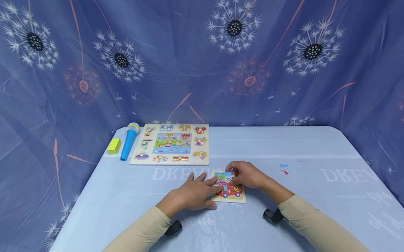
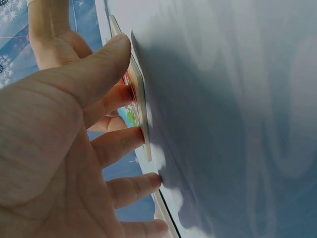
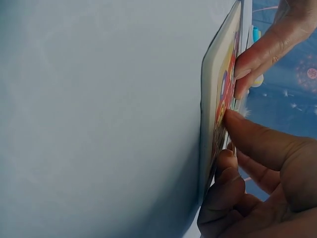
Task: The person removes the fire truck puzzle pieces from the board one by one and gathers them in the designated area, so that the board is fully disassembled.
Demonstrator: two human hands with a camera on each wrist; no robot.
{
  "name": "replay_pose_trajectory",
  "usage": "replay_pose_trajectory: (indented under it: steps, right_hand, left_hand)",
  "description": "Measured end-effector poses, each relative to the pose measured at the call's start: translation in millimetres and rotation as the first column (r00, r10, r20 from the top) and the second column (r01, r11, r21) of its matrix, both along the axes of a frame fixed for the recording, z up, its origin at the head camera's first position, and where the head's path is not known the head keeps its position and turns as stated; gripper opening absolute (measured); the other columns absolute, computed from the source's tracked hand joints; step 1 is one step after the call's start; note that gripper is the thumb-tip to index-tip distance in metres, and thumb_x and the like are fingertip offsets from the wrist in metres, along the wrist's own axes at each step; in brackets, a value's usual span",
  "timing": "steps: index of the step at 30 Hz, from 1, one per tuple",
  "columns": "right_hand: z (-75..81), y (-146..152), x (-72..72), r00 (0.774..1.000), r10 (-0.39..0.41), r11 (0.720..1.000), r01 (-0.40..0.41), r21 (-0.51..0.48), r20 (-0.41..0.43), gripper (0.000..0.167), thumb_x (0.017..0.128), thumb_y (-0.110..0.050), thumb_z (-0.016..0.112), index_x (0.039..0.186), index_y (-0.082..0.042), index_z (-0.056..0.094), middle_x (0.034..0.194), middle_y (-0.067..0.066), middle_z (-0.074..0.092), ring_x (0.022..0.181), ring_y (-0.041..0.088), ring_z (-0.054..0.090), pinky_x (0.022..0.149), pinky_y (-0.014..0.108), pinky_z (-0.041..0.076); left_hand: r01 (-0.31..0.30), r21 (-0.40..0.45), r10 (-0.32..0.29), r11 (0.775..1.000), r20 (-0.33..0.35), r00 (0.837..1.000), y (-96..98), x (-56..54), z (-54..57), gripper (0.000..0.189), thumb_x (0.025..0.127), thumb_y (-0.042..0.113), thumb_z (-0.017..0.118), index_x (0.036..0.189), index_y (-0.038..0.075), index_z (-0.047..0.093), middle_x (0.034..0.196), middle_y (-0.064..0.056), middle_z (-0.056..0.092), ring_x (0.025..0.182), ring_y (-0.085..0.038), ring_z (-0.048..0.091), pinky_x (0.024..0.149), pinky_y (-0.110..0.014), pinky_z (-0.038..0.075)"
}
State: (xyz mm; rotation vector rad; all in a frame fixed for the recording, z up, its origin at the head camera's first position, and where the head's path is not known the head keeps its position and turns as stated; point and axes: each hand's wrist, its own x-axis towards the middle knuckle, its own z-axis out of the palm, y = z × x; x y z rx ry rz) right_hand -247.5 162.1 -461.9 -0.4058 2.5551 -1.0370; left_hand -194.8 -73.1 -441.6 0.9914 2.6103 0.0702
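Observation:
A small square jigsaw puzzle (image 1: pixel 229 198) with a red car picture and a pale wooden border lies on the table. My left hand (image 1: pixel 195 193) rests on its left side with spread fingers, some fingertips pressing the picture. At the upper right of the puzzle, my right hand (image 1: pixel 246 174) pinches a puzzle piece (image 3: pixel 229 146) between thumb and curled fingers. Much of that piece is hidden by the fingers. The thumb (image 3: pixel 252 136) touches the picture face in the right wrist view. To the right lies a loose puzzle piece (image 1: pixel 284 169) in blue, white and red.
A larger wooden knob puzzle board (image 1: pixel 147 160) lies at the back left. Beside it are a blue toy microphone (image 1: pixel 129 142) and a yellow block (image 1: pixel 114 146). A dandelion-print cloth (image 1: pixel 183 64) hangs behind the blue-covered table (image 1: pixel 319 219).

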Motion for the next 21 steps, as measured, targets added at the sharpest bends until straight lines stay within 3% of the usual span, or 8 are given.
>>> replay_pose_trajectory:
  steps: [10, 15, 21]
  right_hand:
    - [1.6, 11.7, -4.7, 0.998, 0.021, 1.0, -0.02, 0.005, -0.054, 0.028, 0.088, -0.009, 0.079, 0.115, -0.009, 0.071, 0.09, 0.003, 0.06, 0.082, 0.018, 0.054, 0.071, 0.032, 0.046]
    - [9.7, 51.6, -7.9, 0.997, 0.01, 0.999, -0.013, -0.042, -0.079, 0.033, 0.09, -0.009, 0.076, 0.122, -0.006, 0.069, 0.101, 0.008, 0.061, 0.089, 0.022, 0.054, 0.071, 0.034, 0.047]
    - [16.5, 114.3, -7.5, 0.995, -0.044, 0.999, 0.046, 0.021, -0.086, 0.034, 0.094, -0.007, 0.071, 0.126, 0.0, 0.065, 0.108, 0.014, 0.061, 0.094, 0.026, 0.055, 0.074, 0.038, 0.047]
  left_hand:
    - [0.0, -0.01, -0.001, 1.0, -0.013, 1.0, 1.0, 0.0, 0.8, 0.064, 0.096, 0.057, 0.062, 0.155, 0.041, 0.043, 0.167, 0.004, 0.03, 0.153, -0.038, 0.026, 0.115, -0.069, 0.024]
    - [0.003, -0.004, -0.003, 1.0, -0.019, 1.0, 1.4, -0.2, 2.1, 0.063, 0.097, 0.056, 0.062, 0.155, 0.041, 0.043, 0.167, 0.004, 0.029, 0.154, -0.037, 0.025, 0.116, -0.069, 0.023]
    - [0.012, 0.005, -0.012, 1.0, -0.018, 1.0, 0.0, 2.3, 1.7, 0.063, 0.096, 0.054, 0.063, 0.155, 0.039, 0.044, 0.167, 0.003, 0.03, 0.154, -0.038, 0.023, 0.116, -0.069, 0.022]
